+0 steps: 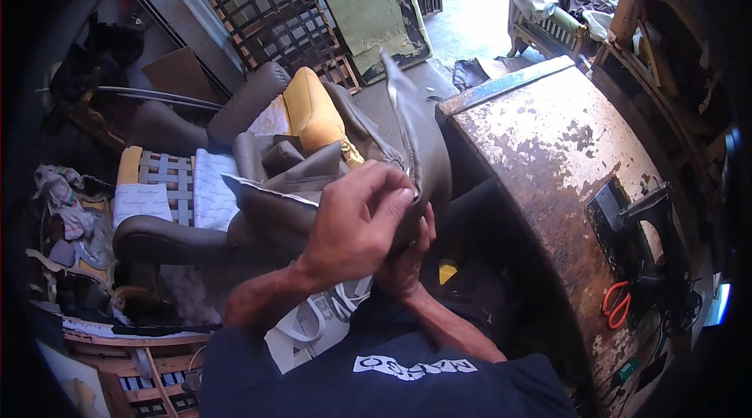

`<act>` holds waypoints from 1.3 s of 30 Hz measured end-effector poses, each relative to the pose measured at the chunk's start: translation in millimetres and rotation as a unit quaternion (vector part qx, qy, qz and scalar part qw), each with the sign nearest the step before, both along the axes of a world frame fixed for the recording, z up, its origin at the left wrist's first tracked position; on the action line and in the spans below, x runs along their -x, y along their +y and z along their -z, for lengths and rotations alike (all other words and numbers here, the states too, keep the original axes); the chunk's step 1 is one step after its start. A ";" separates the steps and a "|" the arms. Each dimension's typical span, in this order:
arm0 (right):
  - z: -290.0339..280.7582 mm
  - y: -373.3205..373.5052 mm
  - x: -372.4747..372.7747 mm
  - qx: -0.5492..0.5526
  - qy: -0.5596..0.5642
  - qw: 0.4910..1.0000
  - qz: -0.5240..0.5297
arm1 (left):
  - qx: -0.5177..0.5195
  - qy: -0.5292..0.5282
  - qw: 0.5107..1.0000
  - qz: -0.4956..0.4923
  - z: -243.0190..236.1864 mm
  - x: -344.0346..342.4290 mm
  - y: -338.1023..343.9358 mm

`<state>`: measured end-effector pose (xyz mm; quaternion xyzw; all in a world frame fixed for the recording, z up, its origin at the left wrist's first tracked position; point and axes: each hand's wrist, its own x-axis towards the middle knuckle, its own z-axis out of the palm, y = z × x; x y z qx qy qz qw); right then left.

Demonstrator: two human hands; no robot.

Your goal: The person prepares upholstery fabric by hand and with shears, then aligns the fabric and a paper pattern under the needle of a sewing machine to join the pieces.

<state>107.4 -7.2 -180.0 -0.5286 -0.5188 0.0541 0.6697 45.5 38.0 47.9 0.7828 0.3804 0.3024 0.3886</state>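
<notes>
The head view, read as a clock face about its middle, has my dark shirt (337, 387) nearest at six o'clock, with a band of white block lettering across it, partly creased. Above it are my two hands, both just below the middle. My left hand (350, 222) is at seven o'clock, thumb and fingers pinched tightly together on the edge of a brown cover (433, 159). My right hand (409, 265), at five, is partly hidden behind the left; its bent fingers close around the cover's lower part. The cover stands up from my grip toward one o'clock, a long seam running along it. At nine, beyond my left wrist, a brown padded armrest (172, 239) lies beside grey webbing (178, 191); the white liner (215, 183) there repeats small dark printed script. Orange-handled scissors (616, 305) lie at four on a worn workbench (533, 159), near a black sewing machine (658, 238) at three. Yellow foam (313, 108) shows at eleven. Farther off, a frame strapped with dark webbing (258, 10) leans at eleven, a scuffed green panel (360, 10) at twelve, and a wooden bench piled with cloths (548, 26) stands between one and two.
</notes>
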 end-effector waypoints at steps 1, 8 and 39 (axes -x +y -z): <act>0.1 9.0 8.9 0.018 0.072 0.996 -0.048 | -0.107 0.038 0.994 0.005 -6.6 -2.8 -7.8; 9.9 18.5 -35.8 0.261 -0.005 0.941 -0.213 | -0.087 0.063 0.981 -0.162 141.6 -9.5 43.5; -62.9 -280.5 -361.2 0.383 0.371 0.788 0.307 | -0.094 0.023 0.969 -0.226 302.0 -30.2 -6.5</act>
